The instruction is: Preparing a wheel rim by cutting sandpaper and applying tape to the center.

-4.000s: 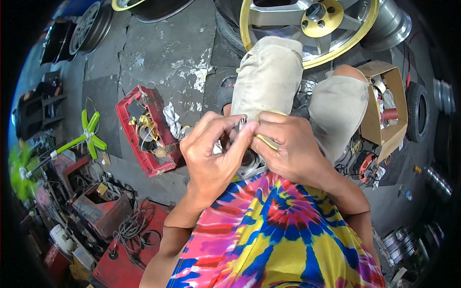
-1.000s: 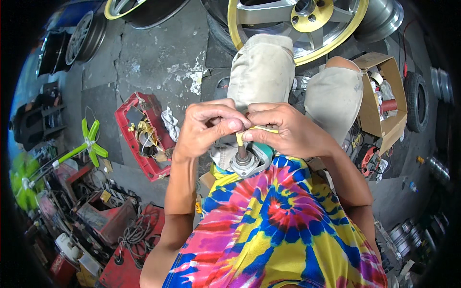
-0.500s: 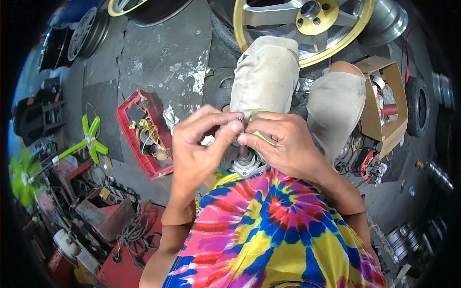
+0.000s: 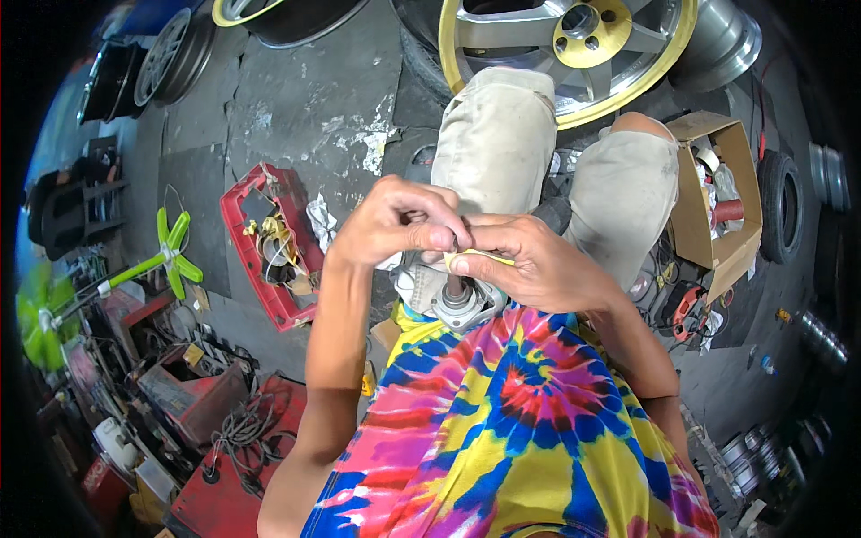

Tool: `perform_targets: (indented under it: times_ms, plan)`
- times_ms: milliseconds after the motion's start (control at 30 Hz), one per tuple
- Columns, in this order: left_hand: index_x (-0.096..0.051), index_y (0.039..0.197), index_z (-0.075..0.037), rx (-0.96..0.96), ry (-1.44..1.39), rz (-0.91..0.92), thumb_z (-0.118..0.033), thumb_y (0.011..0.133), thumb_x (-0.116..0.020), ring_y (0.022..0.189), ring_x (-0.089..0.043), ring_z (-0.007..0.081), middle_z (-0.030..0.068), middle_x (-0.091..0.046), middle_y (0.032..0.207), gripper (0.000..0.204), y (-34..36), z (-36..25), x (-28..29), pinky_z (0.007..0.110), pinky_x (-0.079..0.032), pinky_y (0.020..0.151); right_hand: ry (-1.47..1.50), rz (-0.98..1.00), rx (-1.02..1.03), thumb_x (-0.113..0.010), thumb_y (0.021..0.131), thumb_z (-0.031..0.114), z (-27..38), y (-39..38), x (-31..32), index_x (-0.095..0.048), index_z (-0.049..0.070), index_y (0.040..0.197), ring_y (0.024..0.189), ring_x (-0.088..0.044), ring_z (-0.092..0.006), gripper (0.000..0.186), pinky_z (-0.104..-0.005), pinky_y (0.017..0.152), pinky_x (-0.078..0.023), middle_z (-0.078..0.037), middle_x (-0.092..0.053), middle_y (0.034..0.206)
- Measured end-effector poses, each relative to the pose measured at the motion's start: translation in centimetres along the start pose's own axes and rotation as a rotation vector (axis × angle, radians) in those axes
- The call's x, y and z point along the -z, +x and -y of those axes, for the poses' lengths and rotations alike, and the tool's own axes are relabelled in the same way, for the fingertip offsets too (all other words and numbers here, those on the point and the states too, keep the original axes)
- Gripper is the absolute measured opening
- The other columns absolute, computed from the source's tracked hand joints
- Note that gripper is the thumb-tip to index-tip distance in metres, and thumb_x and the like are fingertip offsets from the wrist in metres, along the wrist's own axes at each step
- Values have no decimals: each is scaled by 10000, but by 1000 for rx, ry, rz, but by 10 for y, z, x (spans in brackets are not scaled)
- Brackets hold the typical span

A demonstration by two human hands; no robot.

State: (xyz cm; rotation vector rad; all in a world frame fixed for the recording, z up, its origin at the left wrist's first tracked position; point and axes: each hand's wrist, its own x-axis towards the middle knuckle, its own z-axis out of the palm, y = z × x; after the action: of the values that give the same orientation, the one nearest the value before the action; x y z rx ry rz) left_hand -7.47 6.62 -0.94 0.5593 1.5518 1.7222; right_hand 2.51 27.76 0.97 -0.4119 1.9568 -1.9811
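In my lap sits a power tool with a grey metal head (image 4: 464, 311) and a spindle pointing up between my hands. A small, thin yellow strip (image 4: 496, 258) is at the spindle's top end. My right hand (image 4: 536, 260) is closed, pinching this strip between thumb and fingers. My left hand (image 4: 399, 224) is also closed, with thumb and forefinger pressed together right beside the spindle's tip. What the left fingertips pinch is too small and covered to make out. The tool's body is hidden under my shirt.
Ahead of my knees lies a large yellow-rimmed wheel (image 4: 567, 117). On the left are a red crate (image 4: 289, 309) of oddments and a green fan (image 4: 168, 255). A cardboard box (image 4: 737, 238) stands at right near a tyre (image 4: 780, 206) and a red-and-black power tool (image 4: 689, 309).
My left hand has curled its fingers in and come down closer to the spindle's tip. The right hand has shifted slightly, still pinching the yellow strip.
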Motion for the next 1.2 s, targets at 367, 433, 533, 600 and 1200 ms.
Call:
perform_targets:
  times_ms: [367, 433, 533, 600, 1200]
  plan:
    - [-767, 1055, 64, 88, 275, -349, -77, 937, -775, 647, -558, 50, 17, -634, 811, 184, -37, -36, -40, 217, -401, 543, -497, -265, -45, -732, 946, 254, 16, -6, -22, -688, 46, 974, 754, -661, -377, 215, -465, 647, -507, -123, -651, 862]
    - [-773, 1036, 59, 2, 315, -489, -54, 919, -790, 653, -510, 31, 1, -618, 802, 163, -45, -39, -63, 210, -382, 564, -569, -305, -67, -740, 934, 258, 18, -6, -27, -679, 53, 945, 737, -654, -375, 214, -472, 632, -501, -114, -636, 832]
    - [-785, 992, 27, -67, 411, -652, -57, 863, -841, 618, -484, 41, 7, -592, 716, 163, -43, -36, -78, 231, -367, 535, -585, -386, -25, -743, 924, 245, 17, -5, -32, -673, 53, 947, 731, -649, -379, 206, -477, 622, -498, -109, -630, 817]
    - [-791, 985, 24, -76, 484, -670, -65, 882, -822, 625, -498, 46, 28, -626, 722, 140, -43, -40, -81, 234, -375, 540, -556, -345, -33, -707, 947, 208, 20, -6, -30, -660, 40, 966, 780, -650, -379, 176, -473, 653, -504, -125, -623, 853]
    - [-804, 1038, 10, -6, 313, -513, -113, 887, -830, 652, -558, 59, 34, -677, 807, 197, -42, -33, -48, 228, -415, 573, -611, -254, -74, -684, 972, 211, 21, -3, -24, -684, 59, 970, 739, -664, -360, 152, -467, 635, -510, -103, -631, 804]
